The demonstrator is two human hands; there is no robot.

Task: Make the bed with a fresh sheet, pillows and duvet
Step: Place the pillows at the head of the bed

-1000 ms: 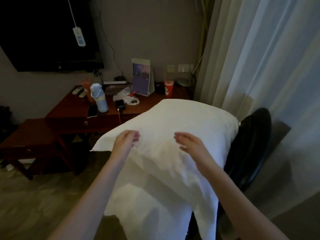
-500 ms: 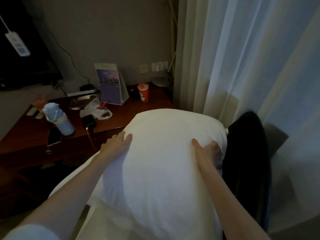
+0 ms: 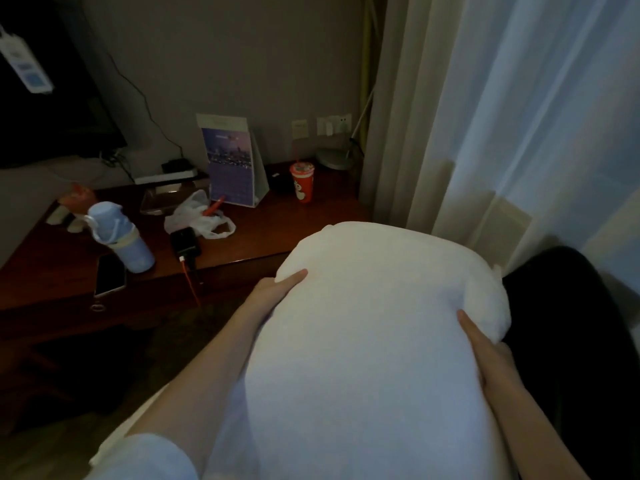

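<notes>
One white pillow (image 3: 374, 341) fills the middle, held up between two hands in front of the person, over the floor and against a black chair (image 3: 568, 323) on the right. Behind it hang the pale curtains (image 3: 519, 116), running down the right side, so there is little room there. To the left stands one dark wooden table (image 3: 259, 237), its front edge just beyond the pillow's far end; a strip of open floor lies between table and person. The left hand (image 3: 277, 289) presses flat against the pillow's left side, fingers straight. The right hand (image 3: 485, 351) lies along the right side, thumb on top; whether its fingers curl underneath cannot be told. On the table, counted: one standing calendar (image 3: 232, 164), one blue bottle (image 3: 119, 237), one white plastic bag (image 3: 201, 220), one red cup (image 3: 302, 181), one phone (image 3: 110, 275), one black charger (image 3: 186, 242) with an orange cable. A dark TV screen (image 3: 52, 98) is top left.
</notes>
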